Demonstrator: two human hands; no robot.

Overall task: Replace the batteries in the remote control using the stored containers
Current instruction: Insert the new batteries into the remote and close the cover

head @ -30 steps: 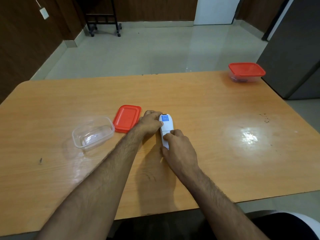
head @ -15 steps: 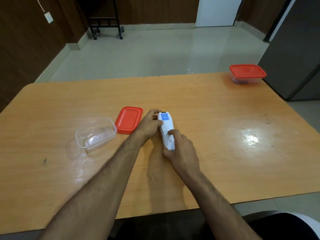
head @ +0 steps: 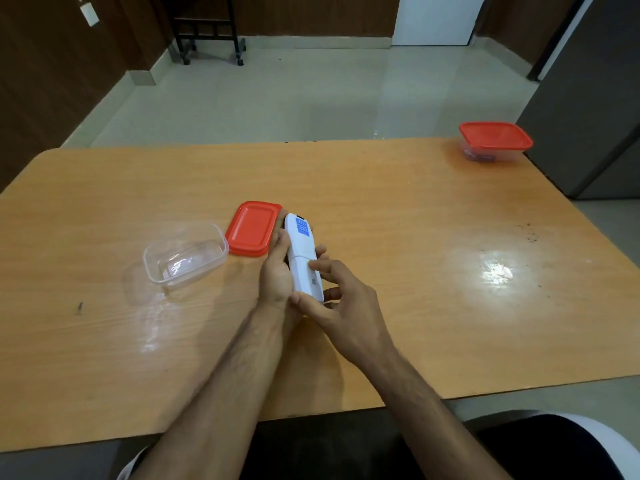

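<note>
Remote control (head: 302, 258): a white body is held back side up above the middle of the table, its long axis running from near to far with the far end tilted slightly left. A blue label is seen near the far end and a small code mark near the near end. A seam is visible across the middle of the back.
Left hand (head: 277, 271): the remote is gripped along its left edge. The fingers are wrapped under and around the body, with fingertips showing on its right side. The forearm is extended from the near left, the wrist nearly straight.
Right hand (head: 343, 303): the near half of the remote is touched, not enclosed. The index finger is laid on the back panel just below the seam, the thumb is set against the near end, and the remaining fingers are spread loosely apart. The forearm is extended from the near right, the wrist bent toward the left.
Open container (head: 185, 256): a clear tub is set upright on the table, left of the hands. Its contents cannot be made out through the glare.
Loose lid (head: 253, 227): a red lid is laid flat between the clear tub and the remote, just beside the left hand's fingers.
Closed container (head: 495, 142): a clear tub with a red lid fitted is placed at the far right corner, well apart from the hands.
Table (head: 398, 209): an orange wood-grain top is marked by a bright glare patch at the right.
</note>
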